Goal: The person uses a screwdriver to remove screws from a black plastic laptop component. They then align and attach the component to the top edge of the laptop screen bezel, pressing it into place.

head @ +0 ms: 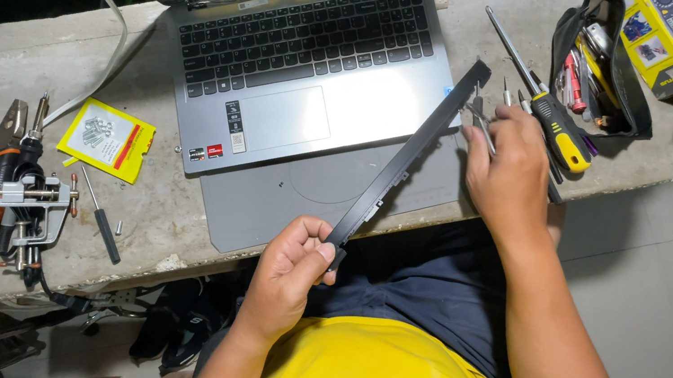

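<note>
- Both forearms reach up from the lap over the bench edge.
- The left hand is curled shut, pinching the lower end of a long black strip between thumb and fingers.
- The strip slants up across the open grey laptop.
- The right hand is closed on small metal tweezers near the strip's upper end, beside a yellow-handled screwdriver.

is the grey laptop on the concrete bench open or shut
Open: the grey laptop's lid is raised at the back, leaving its black keyboard and touchpad exposed.
</note>
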